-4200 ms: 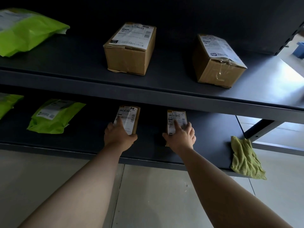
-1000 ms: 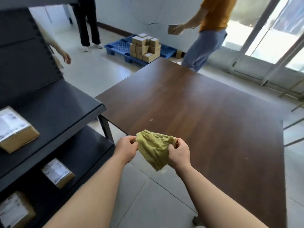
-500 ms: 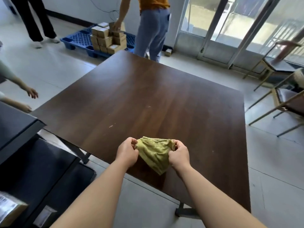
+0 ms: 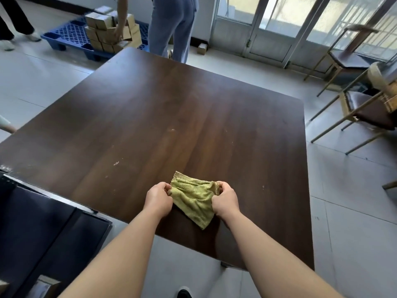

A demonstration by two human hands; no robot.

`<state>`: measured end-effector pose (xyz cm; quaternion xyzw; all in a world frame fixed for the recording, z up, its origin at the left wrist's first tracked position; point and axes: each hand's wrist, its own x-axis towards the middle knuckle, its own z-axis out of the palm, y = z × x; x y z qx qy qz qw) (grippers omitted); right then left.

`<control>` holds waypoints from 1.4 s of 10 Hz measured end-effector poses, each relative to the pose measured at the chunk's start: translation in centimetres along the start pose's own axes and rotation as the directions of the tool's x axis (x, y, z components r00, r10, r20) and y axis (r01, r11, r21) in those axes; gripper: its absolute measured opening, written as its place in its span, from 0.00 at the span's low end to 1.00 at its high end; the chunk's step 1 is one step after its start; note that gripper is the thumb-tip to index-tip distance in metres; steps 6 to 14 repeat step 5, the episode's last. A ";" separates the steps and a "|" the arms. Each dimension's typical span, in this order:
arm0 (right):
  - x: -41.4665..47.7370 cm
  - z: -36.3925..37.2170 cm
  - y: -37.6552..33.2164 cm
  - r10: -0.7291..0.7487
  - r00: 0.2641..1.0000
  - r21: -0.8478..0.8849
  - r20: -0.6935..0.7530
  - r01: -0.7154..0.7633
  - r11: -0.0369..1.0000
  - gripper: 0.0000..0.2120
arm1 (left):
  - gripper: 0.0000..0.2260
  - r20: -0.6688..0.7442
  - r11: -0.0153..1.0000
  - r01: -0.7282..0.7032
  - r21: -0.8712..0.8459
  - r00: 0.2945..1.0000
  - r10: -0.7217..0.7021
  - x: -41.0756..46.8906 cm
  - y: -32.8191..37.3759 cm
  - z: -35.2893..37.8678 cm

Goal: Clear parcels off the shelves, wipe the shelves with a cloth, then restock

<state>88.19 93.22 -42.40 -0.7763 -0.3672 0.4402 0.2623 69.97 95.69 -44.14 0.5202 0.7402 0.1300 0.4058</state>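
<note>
You're pinching the cloth [image 4: 194,201] by its top corners, left grip [image 4: 159,200] and right grip [image 4: 225,201] both curled tight, stretching it sideways over the surface [image 4: 171,104], lower-middle frame.

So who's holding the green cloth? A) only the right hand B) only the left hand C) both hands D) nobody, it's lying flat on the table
C: the left hand and the right hand each pinch one top end of the cloth, and the rest hangs down between them.
</note>
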 end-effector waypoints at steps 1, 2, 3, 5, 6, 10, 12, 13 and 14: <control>-0.2 -0.3 0.4 0.034 0.999 -0.043 0.021 -0.033 0.999 0.27 | 0.13 0.025 0.999 0.018 0.028 1.000 -0.019 0.0 -0.3 0.1; -0.6 -0.6 0.8 0.070 0.996 -0.104 0.049 -0.064 0.993 0.32 | 0.15 0.076 0.996 0.012 0.087 0.997 -0.018 -0.1 -0.6 -0.1; -1.5 -0.8 0.8 0.116 0.992 -0.134 0.052 -0.108 0.985 0.34 | 0.18 0.140 0.986 -0.008 0.166 0.990 -0.016 -0.7 -0.5 -0.7; -4.5 -0.9 0.0 0.101 0.995 -0.122 -0.017 -0.103 0.987 0.30 | 0.21 0.174 0.967 -0.074 0.244 0.984 0.032 -2.2 -0.2 -3.2; -4.5 -0.9 0.0 0.101 0.995 -0.122 -0.017 -0.103 0.987 0.30 | 0.21 0.174 0.967 -0.074 0.244 0.984 0.032 -2.2 -0.2 -3.2; -4.5 -0.9 0.0 0.101 0.995 -0.122 -0.017 -0.103 0.987 0.30 | 0.21 0.174 0.967 -0.074 0.244 0.984 0.032 -2.2 -0.2 -3.2; -4.5 -0.9 0.0 0.101 0.995 -0.122 -0.017 -0.103 0.987 0.30 | 0.21 0.174 0.967 -0.074 0.244 0.984 0.032 -2.2 -0.2 -3.2; -4.5 -0.9 0.0 0.101 0.995 -0.122 -0.017 -0.103 0.987 0.30 | 0.21 0.174 0.967 -0.074 0.244 0.984 0.032 -2.2 -0.2 -3.2; -4.5 -0.9 0.0 0.101 0.995 -0.122 -0.017 -0.103 0.987 0.30 | 0.21 0.174 0.967 -0.074 0.244 0.984 0.032 -2.2 -0.2 -3.2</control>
